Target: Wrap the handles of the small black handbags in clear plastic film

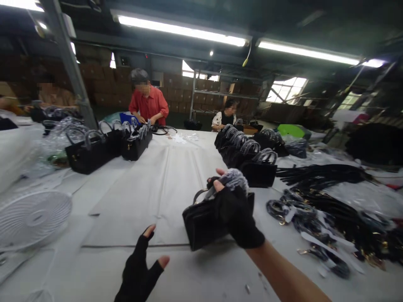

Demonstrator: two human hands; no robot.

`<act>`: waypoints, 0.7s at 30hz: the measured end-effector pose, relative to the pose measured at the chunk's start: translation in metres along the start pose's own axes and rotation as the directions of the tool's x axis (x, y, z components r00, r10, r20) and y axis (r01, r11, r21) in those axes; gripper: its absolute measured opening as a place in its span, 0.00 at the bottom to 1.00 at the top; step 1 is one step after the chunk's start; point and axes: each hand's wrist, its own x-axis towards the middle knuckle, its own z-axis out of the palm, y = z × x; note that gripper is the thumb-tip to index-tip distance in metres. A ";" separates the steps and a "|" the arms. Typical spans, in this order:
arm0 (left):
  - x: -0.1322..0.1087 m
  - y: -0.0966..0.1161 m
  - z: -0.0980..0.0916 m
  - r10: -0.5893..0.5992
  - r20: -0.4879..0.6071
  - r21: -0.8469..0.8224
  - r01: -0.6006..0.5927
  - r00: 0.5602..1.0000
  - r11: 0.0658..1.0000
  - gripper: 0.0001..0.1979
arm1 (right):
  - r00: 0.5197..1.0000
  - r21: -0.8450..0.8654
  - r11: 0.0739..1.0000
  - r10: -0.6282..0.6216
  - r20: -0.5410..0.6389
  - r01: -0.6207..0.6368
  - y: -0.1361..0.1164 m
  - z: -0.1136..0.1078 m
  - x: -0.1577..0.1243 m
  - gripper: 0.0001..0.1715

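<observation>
A black handbag (201, 224) with plastic-wrapped handles stands slightly tilted at the near side of the table. My right hand (237, 214), in a black fingerless glove, is closed around its handles near the top and hides part of the bag's right side. My left hand (141, 264), gloved the same way, hovers over the white table (182, 277) to the left of the bag. Its thumb and finger are spread apart, with nothing between them. Behind the held bag, a row of similar black handbags (260, 173) stands with wrapped handles upright.
More black handbags (94, 153) stand at the back left. A white fan (34, 218) is at the left edge. Black straps (321, 174) and wrapped straps with metal clips (315, 226) lie at the right. A person in a red shirt (154, 105) works across the table.
</observation>
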 end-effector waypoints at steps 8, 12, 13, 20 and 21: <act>-0.023 0.031 -0.064 0.018 0.007 -0.085 -0.018 1.000 0.996 0.26 | 0.887 -0.098 0.990 -0.041 0.460 0.096 0.060 0.065 -0.151 0.27; -0.027 0.019 -0.078 0.026 0.126 -0.126 -0.010 0.992 0.992 0.22 | 0.881 -0.250 0.950 -0.050 0.470 0.187 0.049 0.015 -0.137 0.17; -0.026 0.020 -0.078 0.023 0.149 -0.137 -0.003 0.989 0.991 0.21 | 0.927 -0.323 0.928 -0.055 0.371 0.184 0.048 0.002 -0.127 0.16; -0.002 0.026 -0.092 0.081 0.271 -0.102 -0.055 0.959 0.993 0.21 | 0.897 -0.513 0.759 -0.210 0.389 0.401 0.085 -0.028 -0.106 0.20; 0.001 0.030 -0.096 0.091 0.263 -0.088 -0.070 0.960 0.994 0.22 | 0.866 -0.503 0.726 -0.264 0.425 0.468 0.091 -0.026 -0.112 0.19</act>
